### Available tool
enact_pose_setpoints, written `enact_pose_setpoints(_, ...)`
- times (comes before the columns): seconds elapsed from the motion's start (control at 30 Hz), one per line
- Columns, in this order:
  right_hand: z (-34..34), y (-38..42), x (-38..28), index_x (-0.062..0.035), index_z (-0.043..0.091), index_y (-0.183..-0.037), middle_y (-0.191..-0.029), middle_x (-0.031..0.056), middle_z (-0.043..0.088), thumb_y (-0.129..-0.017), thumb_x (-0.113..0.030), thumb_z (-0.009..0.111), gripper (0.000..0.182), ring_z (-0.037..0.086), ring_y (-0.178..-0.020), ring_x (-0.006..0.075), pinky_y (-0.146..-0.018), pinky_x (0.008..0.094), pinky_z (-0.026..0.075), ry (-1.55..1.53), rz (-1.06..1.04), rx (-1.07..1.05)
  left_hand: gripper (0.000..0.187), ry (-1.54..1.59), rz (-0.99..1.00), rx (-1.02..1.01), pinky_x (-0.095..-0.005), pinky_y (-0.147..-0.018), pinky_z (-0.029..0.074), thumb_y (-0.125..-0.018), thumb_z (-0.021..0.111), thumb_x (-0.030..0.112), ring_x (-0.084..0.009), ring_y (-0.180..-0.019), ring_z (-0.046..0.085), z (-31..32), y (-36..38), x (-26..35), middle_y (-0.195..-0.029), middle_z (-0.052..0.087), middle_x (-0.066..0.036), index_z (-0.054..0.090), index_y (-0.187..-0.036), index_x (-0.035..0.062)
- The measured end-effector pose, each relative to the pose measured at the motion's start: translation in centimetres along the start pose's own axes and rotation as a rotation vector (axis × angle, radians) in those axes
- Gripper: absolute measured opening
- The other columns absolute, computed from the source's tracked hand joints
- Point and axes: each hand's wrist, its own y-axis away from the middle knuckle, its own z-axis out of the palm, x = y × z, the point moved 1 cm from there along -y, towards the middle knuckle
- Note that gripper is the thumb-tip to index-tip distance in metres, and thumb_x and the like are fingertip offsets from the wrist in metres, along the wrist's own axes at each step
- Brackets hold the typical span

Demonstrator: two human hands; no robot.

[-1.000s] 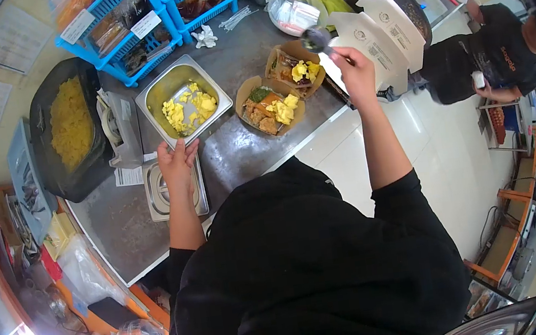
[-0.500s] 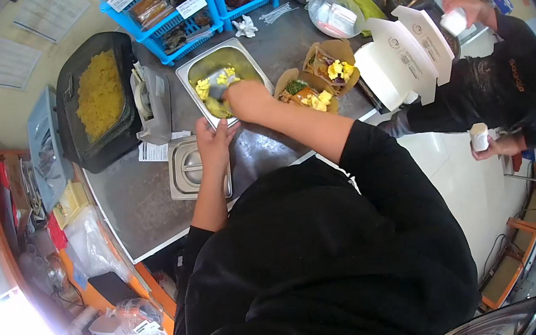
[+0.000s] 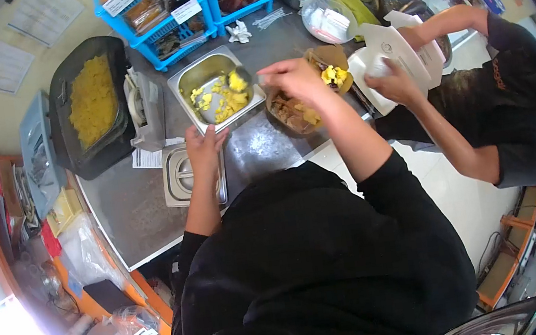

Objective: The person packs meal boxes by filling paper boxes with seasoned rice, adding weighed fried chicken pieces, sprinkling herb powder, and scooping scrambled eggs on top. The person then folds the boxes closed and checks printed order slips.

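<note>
Lumpy yellow food lies in a steel pan (image 3: 181, 84) on the dark counter. My left hand (image 3: 205, 150) grips the pan's near rim, fingers under the edge and thumb on top. My right hand (image 3: 298, 82) is right of the pan with its index finger extended along a dark spoon (image 3: 243, 75); the handle is barely visible. Yellow food sits at the spoon's bowl, over the pan's right side. Beneath my right hand is a brown carton (image 3: 285, 120) with brown and yellow food. Another brown carton (image 3: 343, 58) behind it holds yellow pieces.
A steel lid (image 3: 179, 178) lies near the front edge. Left are a grey device (image 3: 144, 109) and a large dark tray (image 3: 63, 136) of yellow food. Blue baskets (image 3: 161, 63) stand behind. At right, a co-worker's hand (image 3: 398, 84) holds something white beside an open white box (image 3: 371, 54).
My right hand has moved right from over the pan to above the nearer carton. The co-worker has leaned in, with both arms now over the white box.
</note>
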Motion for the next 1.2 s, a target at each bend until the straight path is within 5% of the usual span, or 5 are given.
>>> enact_pose_setpoints(0.03, -1.8, 0.6, 0.6, -0.0081, 0.07, -0.105, -0.079, -0.0008, 0.064, -0.077, -0.015, 0.071, 0.029, 0.046, -0.056, 0.0056, -0.05, 0.0202, 0.037, -0.036, -0.03, 0.046, 0.031, 0.002, 0.002, -0.01, -0.0371, -0.081, 0.056, -0.093, 0.055, 0.008, -0.0327, -0.09, 0.066, -0.2, -0.1, -0.1, -0.108, 0.057, -0.021, 0.035, -0.115, -0.0003)
enact_pose_setpoints(0.37, -13.3, 5.3, 9.8, -0.0026, 0.07, -0.097, -0.084, 0.0067, 0.07, -0.079, -0.003, 0.067, 0.018, 0.061, -0.076, 0.0082, -0.071, 0.0223, 0.047, 0.46, -0.264, 0.579, 0.033, -0.004, -0.026, 0.002, -0.0395, -0.084, 0.054, -0.093, 0.054, 0.009, -0.0333, -0.092, 0.066, -0.3, -0.1, 0.3, -0.107, 0.057, -0.02, 0.035, -0.118, -0.0005)
enact_pose_setpoints(0.87, -11.8, 6.0, 4.0, 0.0012, 0.063, -0.107, -0.076, 0.0002, 0.063, -0.079, -0.01, 0.066, 0.031, 0.036, -0.051, 0.001, -0.042, 0.0167, 0.027, -0.571, -0.015, 0.477, 0.036, 0.018, -0.017, 0.019, -0.0382, -0.083, 0.055, -0.093, 0.054, 0.008, -0.0327, -0.091, 0.066, -0.5, 0.2, -0.3, -0.108, 0.057, -0.019, 0.032, -0.12, -0.0005)
enact_pose_setpoints(1.03, -3.2, 4.9, -0.5, -0.0088, 0.071, -0.103, -0.086, 0.0031, 0.07, -0.084, -0.014, 0.062, 0.021, 0.051, -0.059, 0.0037, -0.052, 0.02, 0.041, 0.085, -0.164, 0.091, 0.036, 0.012, -0.009, -0.023, -0.0382, -0.083, 0.055, -0.093, 0.055, 0.008, -0.032, -0.091, 0.066, -0.3, 0.2, -0.5, -0.107, 0.058, -0.019, 0.032, -0.119, 0.0007)
enact_pose_setpoints(1.2, 3.8, 1.1, 0.1, -0.0111, 0.072, -0.094, -0.087, 0.0159, 0.068, -0.08, -0.014, 0.057, 0.021, 0.066, -0.084, 0.032, -0.077, 0.0388, 0.052, 0.664, -0.502, 0.096, 0.033, 0.02, 0.007, -0.031, -0.0377, -0.083, 0.055, -0.093, 0.054, 0.007, -0.0308, -0.091, 0.066, 0.0, 0.3, -0.9, -0.105, 0.058, -0.019, 0.034, -0.118, 0.0005)
